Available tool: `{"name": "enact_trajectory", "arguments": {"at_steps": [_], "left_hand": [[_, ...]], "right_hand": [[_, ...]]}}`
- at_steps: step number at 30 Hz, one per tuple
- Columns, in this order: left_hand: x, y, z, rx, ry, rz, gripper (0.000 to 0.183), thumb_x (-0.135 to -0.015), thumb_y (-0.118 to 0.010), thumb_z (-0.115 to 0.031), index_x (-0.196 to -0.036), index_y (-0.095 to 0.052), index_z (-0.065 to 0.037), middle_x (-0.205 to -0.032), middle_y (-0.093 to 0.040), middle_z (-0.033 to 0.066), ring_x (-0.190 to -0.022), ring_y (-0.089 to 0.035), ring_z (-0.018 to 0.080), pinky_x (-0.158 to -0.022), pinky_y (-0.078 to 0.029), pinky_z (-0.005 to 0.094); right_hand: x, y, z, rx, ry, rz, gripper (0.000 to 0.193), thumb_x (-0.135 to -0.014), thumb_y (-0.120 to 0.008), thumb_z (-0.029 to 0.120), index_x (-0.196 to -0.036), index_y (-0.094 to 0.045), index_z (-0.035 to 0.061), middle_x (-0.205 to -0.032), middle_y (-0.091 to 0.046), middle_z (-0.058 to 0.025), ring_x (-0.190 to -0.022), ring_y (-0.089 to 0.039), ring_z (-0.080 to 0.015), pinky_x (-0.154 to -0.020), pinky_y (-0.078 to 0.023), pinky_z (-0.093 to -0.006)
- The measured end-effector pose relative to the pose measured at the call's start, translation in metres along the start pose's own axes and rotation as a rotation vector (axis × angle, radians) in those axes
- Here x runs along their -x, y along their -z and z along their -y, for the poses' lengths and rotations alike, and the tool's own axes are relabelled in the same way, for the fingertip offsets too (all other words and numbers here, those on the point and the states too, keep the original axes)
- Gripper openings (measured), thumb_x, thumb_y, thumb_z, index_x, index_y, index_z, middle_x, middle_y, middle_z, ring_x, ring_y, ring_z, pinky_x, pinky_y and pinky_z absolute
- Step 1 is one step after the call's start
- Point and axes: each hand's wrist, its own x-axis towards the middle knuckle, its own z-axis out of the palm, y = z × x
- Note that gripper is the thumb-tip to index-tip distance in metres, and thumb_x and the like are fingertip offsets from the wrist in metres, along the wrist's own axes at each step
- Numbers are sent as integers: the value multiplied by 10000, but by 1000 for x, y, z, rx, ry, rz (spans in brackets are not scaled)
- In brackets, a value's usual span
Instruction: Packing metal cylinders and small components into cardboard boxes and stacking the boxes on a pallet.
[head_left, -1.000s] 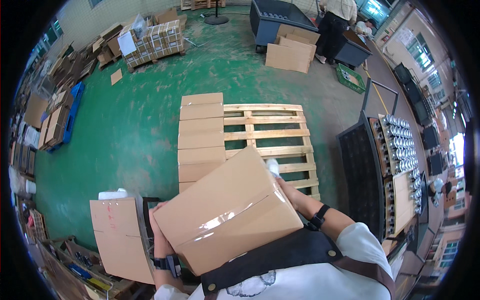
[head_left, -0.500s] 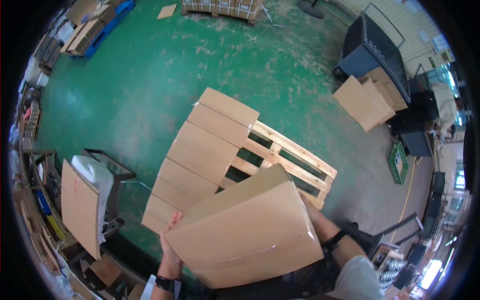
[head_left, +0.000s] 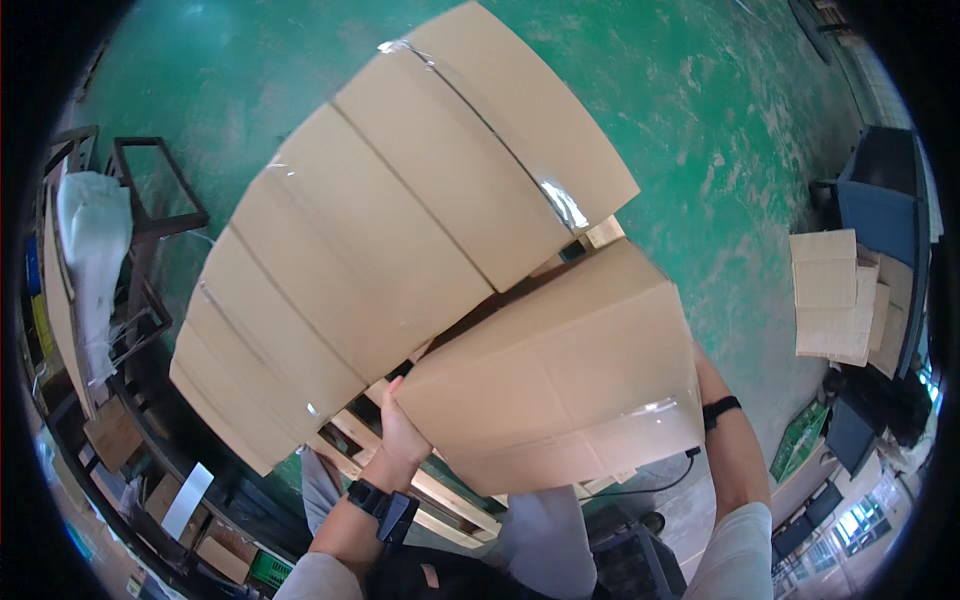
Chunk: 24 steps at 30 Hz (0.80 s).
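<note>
A closed cardboard box is held between my two hands over the wooden pallet. My left hand grips its left lower corner, thumb up along the side. At the right side, my right hand presses on the box; its fingers are hidden behind it. Beyond and left, a row of cardboard boxes stands on the pallet, with clear tape at some of their edges. The held box lies close along the near side of that row, a dark gap between them. Whether its underside touches the pallet is hidden.
A dark metal frame and a white plastic-wrapped bundle stand at the left. Flattened cardboard leans by a blue-grey bin at the right. A green crate lies nearer. A dark cart is near my legs.
The box has moved forward with my hands, from near my body to beside the row on the pallet. My view has shifted closer over the boxes.
</note>
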Motion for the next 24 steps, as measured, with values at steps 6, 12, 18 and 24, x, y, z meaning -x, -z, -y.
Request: {"name": "enact_trajectory", "arguments": {"at_steps": [6,12,18,24], "left_hand": [[-35,-8,9,44,-112,-113,464,-958,-357,-378,-1217,-535,-37,-1236,-570,124,-1140,-536,288,-991,-421,414],[-32,-53,19,22,-166,-180,448,-964,-366,-382,-1225,-532,-57,-1212,-588,101,-1119,-553,267,-980,-431,406],[-52,-58,25,-167,-263,-154,459,-960,-366,-387,-1237,-525,-58,-1228,-577,86,-1128,-552,264,-953,-456,411],[-61,-70,31,-186,-96,-6,480,-962,-326,-383,-1237,-522,-42,-1263,-548,83,-1131,-546,270,-955,-455,413]], "right_hand": [[-67,-7,15,104,-122,-9,587,-959,-378,488,-1309,-484,28,-1224,-561,-89,-1089,-525,-188,-932,-416,-318],[-71,-4,49,138,-95,117,592,-958,-400,502,-1339,-465,53,-1269,-544,-70,-1151,-510,-185,-982,-401,-332],[-32,47,-22,-704,140,166,627,-966,-338,528,-1326,-449,26,-1285,-541,-129,-1155,-546,-231,-950,-456,-378],[-29,20,-50,-862,370,-292,552,-945,-391,458,-1234,-511,3,-1163,-594,-121,-1074,-565,-233,-929,-453,-384]]}}
